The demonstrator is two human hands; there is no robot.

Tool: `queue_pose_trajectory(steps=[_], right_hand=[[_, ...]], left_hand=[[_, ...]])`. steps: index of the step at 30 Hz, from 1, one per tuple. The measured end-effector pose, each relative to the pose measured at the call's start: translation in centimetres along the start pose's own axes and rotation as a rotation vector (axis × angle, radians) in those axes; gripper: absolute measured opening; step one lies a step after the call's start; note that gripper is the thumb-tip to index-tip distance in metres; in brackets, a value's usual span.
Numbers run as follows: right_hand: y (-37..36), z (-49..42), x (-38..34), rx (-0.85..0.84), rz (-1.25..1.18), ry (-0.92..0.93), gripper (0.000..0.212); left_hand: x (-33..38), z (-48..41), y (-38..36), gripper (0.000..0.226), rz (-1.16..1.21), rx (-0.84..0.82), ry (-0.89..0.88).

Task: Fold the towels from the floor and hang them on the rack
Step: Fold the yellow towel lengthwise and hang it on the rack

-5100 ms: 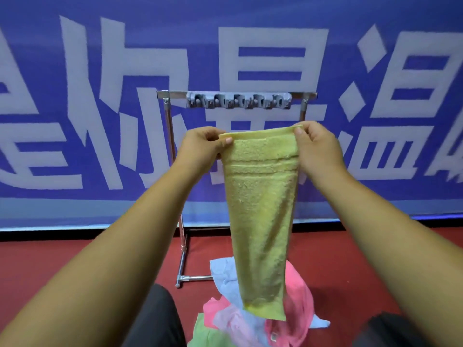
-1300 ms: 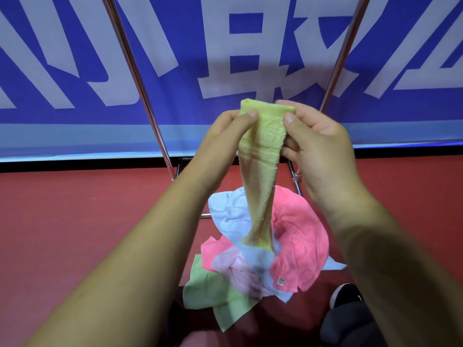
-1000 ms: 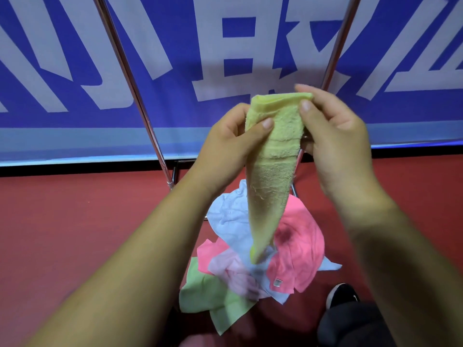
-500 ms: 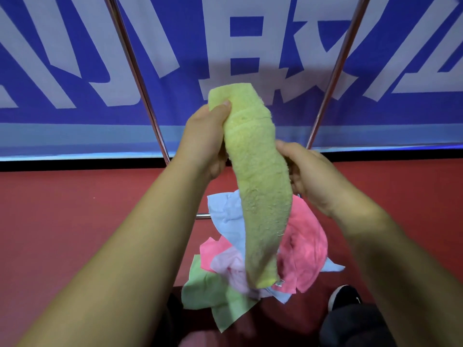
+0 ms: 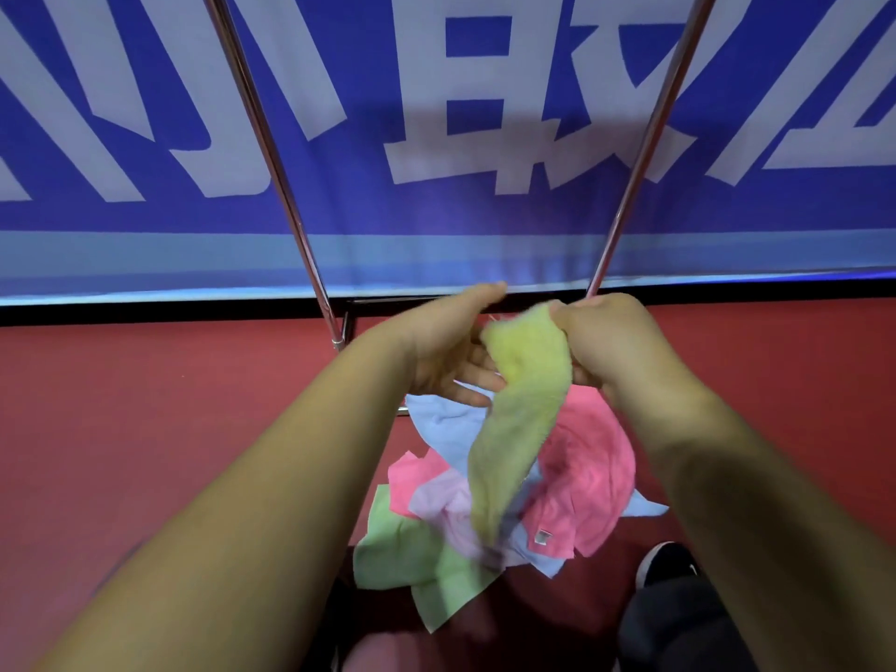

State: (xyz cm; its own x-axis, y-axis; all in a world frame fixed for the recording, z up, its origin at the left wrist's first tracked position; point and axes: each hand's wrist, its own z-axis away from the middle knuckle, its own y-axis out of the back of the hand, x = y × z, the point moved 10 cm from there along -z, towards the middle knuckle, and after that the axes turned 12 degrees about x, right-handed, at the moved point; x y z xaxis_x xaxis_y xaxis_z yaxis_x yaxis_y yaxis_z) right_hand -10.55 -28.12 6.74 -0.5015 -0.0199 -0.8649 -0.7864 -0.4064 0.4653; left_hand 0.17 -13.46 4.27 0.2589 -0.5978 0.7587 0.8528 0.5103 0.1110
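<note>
- The red floor (image 5: pixel 145 419) fills the left side, and a blue banner (image 5: pixel 485 220) with large white characters stands along its far edge
- The rack (image 5: pixel 271 152) shows as two shiny metal poles that converge toward the floor; its left pole meets the base just beyond the left wrist
- The left hand (image 5: pixel 446 346) is loose and unclenched, thumb uppermost, fingers stretched rightward with their tips passing behind the cloth; whether they touch it cannot be told
- The yellow towel (image 5: pixel 528 380), gathered into a narrow strip, hangs in the air between the two hands, in front of the rack's foot, its blurred lower end dangling over the heap
- Below it on the floor lie a green towel (image 5: pixel 402 550), a pale lilac towel (image 5: pixel 446 502), a light blue towel (image 5: pixel 446 424) and a pink towel (image 5: pixel 586 477), overlapping one another
- The right hand (image 5: pixel 611 341) clasps the yellow towel's top end, fingers curled round it, with the rack's right pole rising behind
- A dark shoe (image 5: pixel 666 562) sits just beside the heap at the lower right
</note>
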Motion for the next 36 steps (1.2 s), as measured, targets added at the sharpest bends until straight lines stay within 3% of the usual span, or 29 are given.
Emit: queue_pose_trajectory(steps=[3,6,10,17,22,27,30,36], right_hand=[[3.0,-1.4,0.9,0.127,0.280,0.018,0.036],[5.2,-2.5,1.1,0.173,0.310,0.024,0.034],[6.0,-3.0,1.1,0.181,0.200,0.027,0.032],[7.8,-2.1,-0.7,0.215,-0.015,0.105,0.049],[7.9,-1.7,-2.0,0.222,-0.204,0.121,0.055],[6.1,-1.5,-2.1,0.115,-0.440,0.001,0.058],[3.6,-0.1,-3.3,-0.055,-0.601,-0.033,0.035],[0.2,1.7,-4.4,-0.284,-0.583,0.042,0.025]], left_hand=[[-0.4,-0.6,-1.8,0.027,-0.062,-0.010,-0.027],[0.0,-0.7,-2.9,0.018,-0.029,-0.049,-0.060],[1.9,-0.7,-3.6,0.024,0.000,-0.039,-0.229],[5.3,1.0,-3.7,0.017,0.131,0.045,-0.474],[6.3,2.3,-3.8,0.012,0.181,0.053,-0.542],[6.7,2.8,-2.8,0.015,0.264,0.100,-0.519],[6.9,2.8,-1.4,0.011,0.338,0.151,-0.532],[7.6,3.3,2.8,0.012,0.386,0.293,-0.595]])
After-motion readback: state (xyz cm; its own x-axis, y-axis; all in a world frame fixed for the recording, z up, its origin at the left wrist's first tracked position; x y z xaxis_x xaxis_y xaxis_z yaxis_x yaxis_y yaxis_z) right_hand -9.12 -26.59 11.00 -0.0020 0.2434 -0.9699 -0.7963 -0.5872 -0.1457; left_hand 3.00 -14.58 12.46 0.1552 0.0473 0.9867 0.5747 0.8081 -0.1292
